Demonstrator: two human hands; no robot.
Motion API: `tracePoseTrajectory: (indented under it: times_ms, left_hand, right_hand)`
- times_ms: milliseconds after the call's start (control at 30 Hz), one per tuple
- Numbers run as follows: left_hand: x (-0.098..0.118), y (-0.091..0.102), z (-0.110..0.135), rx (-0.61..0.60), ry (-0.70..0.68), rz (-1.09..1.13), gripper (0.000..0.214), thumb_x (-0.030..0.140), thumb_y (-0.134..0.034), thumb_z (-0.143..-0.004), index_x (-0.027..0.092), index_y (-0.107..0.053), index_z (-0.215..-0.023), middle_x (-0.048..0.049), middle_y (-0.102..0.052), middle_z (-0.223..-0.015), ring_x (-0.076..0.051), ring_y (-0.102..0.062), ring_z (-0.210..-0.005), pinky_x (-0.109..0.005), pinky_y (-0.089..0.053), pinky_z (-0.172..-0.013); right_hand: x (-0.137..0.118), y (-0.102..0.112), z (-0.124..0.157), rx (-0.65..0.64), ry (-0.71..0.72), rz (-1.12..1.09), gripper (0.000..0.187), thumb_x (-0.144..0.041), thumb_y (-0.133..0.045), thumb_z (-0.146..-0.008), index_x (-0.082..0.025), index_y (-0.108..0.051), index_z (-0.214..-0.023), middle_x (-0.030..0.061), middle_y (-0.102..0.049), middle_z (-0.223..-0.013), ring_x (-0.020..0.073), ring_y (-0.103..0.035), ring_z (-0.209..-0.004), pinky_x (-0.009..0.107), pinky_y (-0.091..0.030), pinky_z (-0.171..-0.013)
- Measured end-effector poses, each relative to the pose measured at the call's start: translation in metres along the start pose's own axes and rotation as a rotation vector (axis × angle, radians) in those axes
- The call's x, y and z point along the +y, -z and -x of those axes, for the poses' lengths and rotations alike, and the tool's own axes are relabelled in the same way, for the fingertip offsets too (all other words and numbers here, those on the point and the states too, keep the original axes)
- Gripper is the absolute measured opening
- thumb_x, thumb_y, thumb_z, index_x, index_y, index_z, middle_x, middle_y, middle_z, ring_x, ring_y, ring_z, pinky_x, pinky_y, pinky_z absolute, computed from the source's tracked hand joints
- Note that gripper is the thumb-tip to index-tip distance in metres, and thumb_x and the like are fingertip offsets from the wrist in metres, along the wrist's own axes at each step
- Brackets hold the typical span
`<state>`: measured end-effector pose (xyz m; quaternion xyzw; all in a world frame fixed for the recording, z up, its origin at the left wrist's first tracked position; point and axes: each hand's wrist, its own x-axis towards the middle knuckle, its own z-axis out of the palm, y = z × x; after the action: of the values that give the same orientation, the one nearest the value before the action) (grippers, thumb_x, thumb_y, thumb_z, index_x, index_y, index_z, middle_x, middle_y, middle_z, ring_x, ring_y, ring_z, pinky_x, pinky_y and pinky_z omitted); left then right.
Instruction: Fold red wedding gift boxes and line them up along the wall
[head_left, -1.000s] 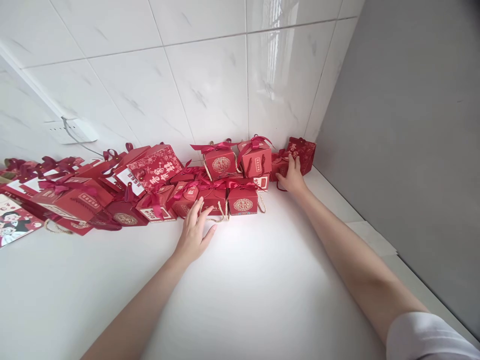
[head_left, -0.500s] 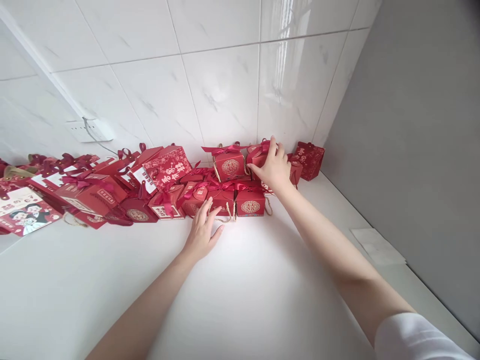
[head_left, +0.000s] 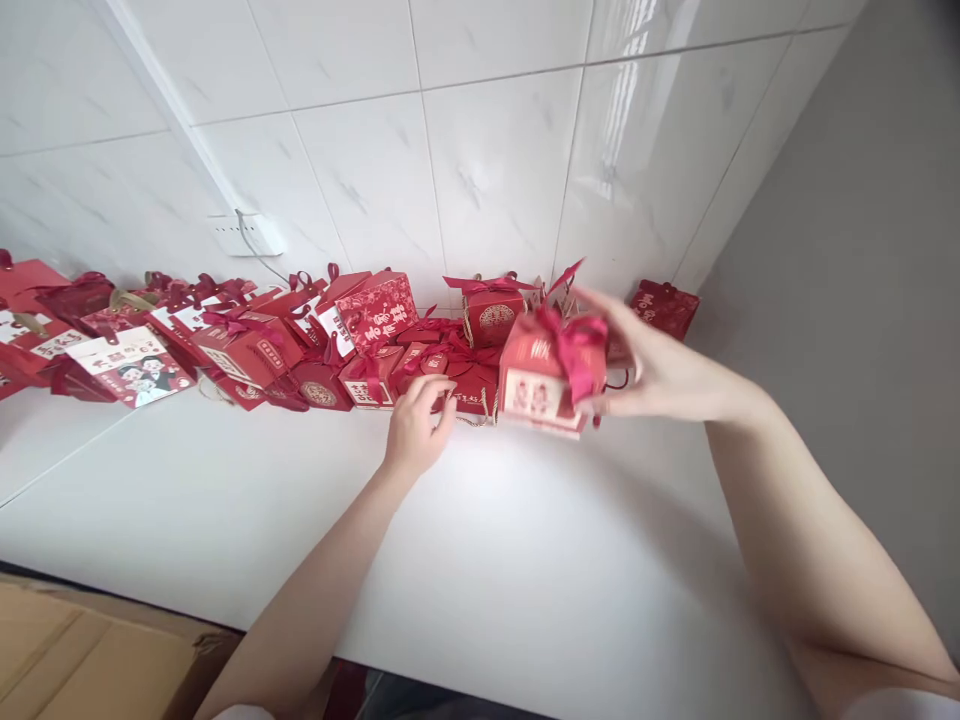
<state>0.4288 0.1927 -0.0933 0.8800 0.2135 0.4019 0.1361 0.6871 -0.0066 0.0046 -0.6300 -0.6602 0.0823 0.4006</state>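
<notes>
My right hand [head_left: 637,375] grips a red gift box [head_left: 536,375] from its right side, thumb low and fingers up by the bow. The box carries a dark red ribbon bow and a cream label, is slightly blurred and hangs in front of the row. My left hand [head_left: 420,425] is loosely curled, thumb apart from the fingers, at the front of a red box with a rope handle [head_left: 476,385]. Whether its fingertips touch that box I cannot tell. Behind the held box stands another red box with a round gold emblem [head_left: 495,315].
Many more red gift boxes [head_left: 251,350] are heaped leftward along the tiled wall [head_left: 502,170]. One patterned box [head_left: 664,310] stands at the right end, near the grey panel [head_left: 847,260]. A cardboard box [head_left: 90,650] lies below the white tabletop's [head_left: 480,560] front edge.
My right hand has lifted a gift box from the right end of the row and brought it forward. My left hand's fingers have curled in. The view has shifted, showing the cardboard box.
</notes>
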Motion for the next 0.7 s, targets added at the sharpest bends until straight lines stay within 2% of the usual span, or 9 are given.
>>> tracePoseTrajectory:
  times_ms: [100, 200, 300, 433, 500, 600, 700]
  left_hand:
    - [0.001, 0.011, -0.007, 0.051, 0.15, 0.207, 0.024, 0.036, -0.052, -0.097, 0.02, -0.066, -0.108, -0.0069, -0.071, -0.108, -0.019, -0.068, -0.095, -0.033, -0.054, -0.087]
    - [-0.006, 0.014, -0.004, -0.082, 0.277, 0.452, 0.034, 0.046, -0.05, -0.098, 0.018, -0.066, -0.11, -0.0086, -0.072, -0.106, -0.019, -0.069, -0.094, -0.032, -0.053, -0.086]
    - [-0.011, 0.011, 0.006, -0.245, 0.307, 0.598, 0.041, 0.05, -0.047, -0.098, 0.017, -0.065, -0.114, -0.0119, -0.071, -0.111, -0.021, -0.068, -0.103, -0.035, -0.052, -0.091]
    - [-0.005, 0.011, 0.014, -0.426, 0.237, 0.653, 0.042, 0.044, -0.057, -0.094, 0.021, -0.059, -0.13, -0.0131, -0.066, -0.129, -0.025, -0.06, -0.124, -0.04, -0.046, -0.106]
    - [0.0, 0.014, 0.013, -0.484, 0.176, 0.61, 0.04, 0.038, -0.061, -0.093, 0.022, -0.059, -0.13, -0.0115, -0.066, -0.128, -0.025, -0.06, -0.123, -0.041, -0.044, -0.109]
    - [0.006, 0.022, 0.01, -0.468, 0.087, 0.484, 0.027, 0.033, -0.064, -0.09, 0.021, -0.067, -0.114, -0.009, -0.067, -0.116, -0.024, -0.063, -0.112, -0.04, -0.047, -0.103]
    - [0.008, 0.029, 0.007, -0.407, 0.041, 0.417, 0.017, 0.032, -0.07, -0.087, 0.019, -0.069, -0.099, -0.0068, -0.067, -0.104, -0.021, -0.064, -0.101, -0.036, -0.049, -0.096]
  right_hand:
    - [-0.003, -0.032, 0.012, -0.426, 0.1, -0.198, 0.119, -0.042, -0.086, -0.071, -0.033, -0.011, -0.162, 0.0104, -0.035, -0.159, 0.0317, -0.047, -0.138, 0.044, -0.047, -0.109]
    - [0.006, -0.064, 0.012, -0.557, 0.164, -0.251, 0.109, -0.03, -0.08, -0.077, -0.034, -0.012, -0.161, 0.0088, -0.03, -0.162, 0.0278, -0.04, -0.144, 0.041, -0.041, -0.114]
    - [0.016, -0.072, 0.009, -0.585, 0.157, -0.167, 0.098, -0.022, -0.077, -0.079, -0.033, -0.022, -0.16, 0.0071, -0.031, -0.163, 0.0282, -0.036, -0.146, 0.045, -0.036, -0.117]
    - [0.016, -0.056, 0.011, -0.536, 0.061, -0.06, 0.07, -0.02, -0.068, -0.085, -0.029, -0.045, -0.15, 0.0068, -0.052, -0.149, 0.0289, -0.053, -0.133, 0.047, -0.045, -0.11]
    - [0.012, -0.05, 0.012, -0.501, 0.03, -0.066, 0.052, -0.02, -0.061, -0.09, -0.029, -0.055, -0.141, 0.0054, -0.062, -0.138, 0.0275, -0.06, -0.124, 0.045, -0.051, -0.103]
    - [0.006, -0.05, 0.012, -0.46, -0.006, -0.111, 0.035, -0.027, -0.053, -0.097, -0.028, -0.062, -0.131, 0.0045, -0.068, -0.126, 0.0249, -0.066, -0.112, 0.042, -0.055, -0.095]
    - [0.004, -0.06, 0.009, -0.396, -0.016, -0.173, 0.031, -0.037, -0.052, -0.1, -0.026, -0.063, -0.127, 0.005, -0.069, -0.123, 0.0239, -0.067, -0.108, 0.042, -0.055, -0.094]
